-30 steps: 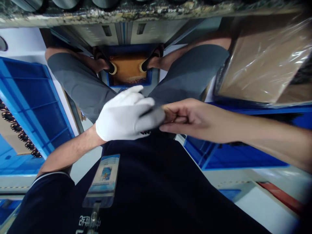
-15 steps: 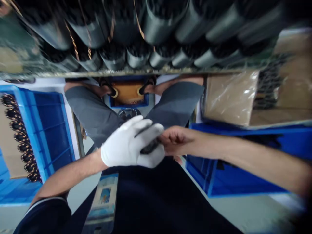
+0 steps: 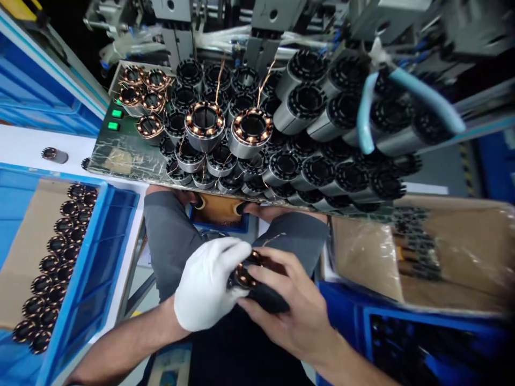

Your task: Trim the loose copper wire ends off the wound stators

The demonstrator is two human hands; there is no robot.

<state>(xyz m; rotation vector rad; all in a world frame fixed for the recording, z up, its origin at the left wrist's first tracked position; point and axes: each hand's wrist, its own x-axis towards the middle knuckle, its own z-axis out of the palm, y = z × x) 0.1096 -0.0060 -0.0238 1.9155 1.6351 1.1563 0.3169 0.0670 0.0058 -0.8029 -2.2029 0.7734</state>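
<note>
Left hand point(image 3: 211, 284), white-gloved, and right hand point(image 3: 300, 308), bare: one copper-wound core point(image 3: 244, 277)

Core located at six o'clock, clasped between both hands; its left side is wrapped by the glove, its right by curled fingers point(image 3: 269, 276). At twelve, steel-sided cores point(image 3: 285, 120) are ranked on a bench point(image 3: 151, 161). At two, blue-handled pliers point(image 3: 426, 99) are seen. Between eight and nine, wound rings point(image 3: 64, 225) are lined up beside cardboard point(image 3: 28, 236) in a blue crate point(image 3: 115, 230).

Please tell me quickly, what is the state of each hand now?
Left hand: closed, holding the copper-wound part.
Right hand: half-curled, touching the same part; grip cannot be told.
</note>
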